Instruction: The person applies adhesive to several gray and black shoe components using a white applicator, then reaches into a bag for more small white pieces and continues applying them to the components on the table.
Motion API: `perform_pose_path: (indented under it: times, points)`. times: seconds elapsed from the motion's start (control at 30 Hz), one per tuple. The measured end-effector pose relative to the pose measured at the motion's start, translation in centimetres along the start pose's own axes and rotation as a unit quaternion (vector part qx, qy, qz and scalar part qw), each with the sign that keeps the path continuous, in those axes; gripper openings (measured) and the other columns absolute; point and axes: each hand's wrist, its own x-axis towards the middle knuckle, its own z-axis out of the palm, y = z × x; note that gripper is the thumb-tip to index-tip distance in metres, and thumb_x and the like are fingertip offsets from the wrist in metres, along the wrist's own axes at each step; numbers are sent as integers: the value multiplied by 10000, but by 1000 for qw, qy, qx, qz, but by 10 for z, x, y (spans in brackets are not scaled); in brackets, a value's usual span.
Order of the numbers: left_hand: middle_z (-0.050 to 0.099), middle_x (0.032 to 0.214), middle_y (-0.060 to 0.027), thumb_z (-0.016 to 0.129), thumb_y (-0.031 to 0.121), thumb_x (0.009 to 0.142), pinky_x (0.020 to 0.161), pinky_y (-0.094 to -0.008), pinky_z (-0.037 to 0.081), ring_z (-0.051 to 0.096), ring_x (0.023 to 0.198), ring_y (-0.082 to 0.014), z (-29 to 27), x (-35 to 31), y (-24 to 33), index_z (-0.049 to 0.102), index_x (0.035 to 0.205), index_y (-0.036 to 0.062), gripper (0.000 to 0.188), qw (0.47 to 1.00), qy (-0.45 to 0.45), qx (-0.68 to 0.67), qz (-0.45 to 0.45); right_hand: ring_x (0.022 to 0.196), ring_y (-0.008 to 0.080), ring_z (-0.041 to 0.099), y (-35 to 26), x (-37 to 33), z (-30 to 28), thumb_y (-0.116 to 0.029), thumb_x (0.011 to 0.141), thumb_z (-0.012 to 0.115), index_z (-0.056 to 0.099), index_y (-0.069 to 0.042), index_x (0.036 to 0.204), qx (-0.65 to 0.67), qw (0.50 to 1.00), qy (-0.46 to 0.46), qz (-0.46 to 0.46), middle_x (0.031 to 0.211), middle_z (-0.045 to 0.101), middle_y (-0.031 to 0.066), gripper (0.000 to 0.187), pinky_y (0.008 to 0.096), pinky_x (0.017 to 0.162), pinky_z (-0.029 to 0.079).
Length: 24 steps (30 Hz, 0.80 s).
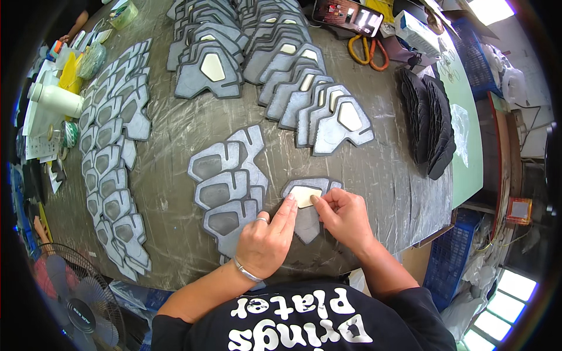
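A cream-coloured pad [305,198] lies over the upper part of a grey cut-out piece [307,225] with a dark edge, at the table's near side. The outstretched fingertips of my left hand [264,243] press on the pad's left end. At its right end my right hand [346,217] pinches the edge between thumb and finger. Left of these, overlapping grey pieces [225,193] with dark recesses form a short stack, close to my left hand. Farther off, rows of similar pieces [328,131] carry cream pads in their recesses.
More overlapping grey pieces [111,158] run down the table's left side. Black stacked pieces [427,126] lie at the right. Orange-handled scissors [367,52] and a phone [349,16] are at the back. A white bottle [55,99] stands far left; a fan [76,304] is below it.
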Motion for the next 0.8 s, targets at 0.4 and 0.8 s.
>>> perform_pose_path:
  times: [0.4,0.8]
  points:
    - [642,1199,-7,651,73,743,495,-236,484,539,629,-142,2,2,0,691,1082,56,341,999,30,30,12,801,277,626,-29,6,-24,-256,733,786,645,-32,886,-193,966,102,-140,894,627,114,306,363,673,499]
    - [647,1034,-116,662,-37,775,684,-306,534,653,840,-239,-41,-15,-8,671,1042,51,281,915,184,-338,-122,951,211,614,-8,66,-73,-22,751,723,596,2,1102,37,968,144,-201,1035,635,107,374,303,842,478]
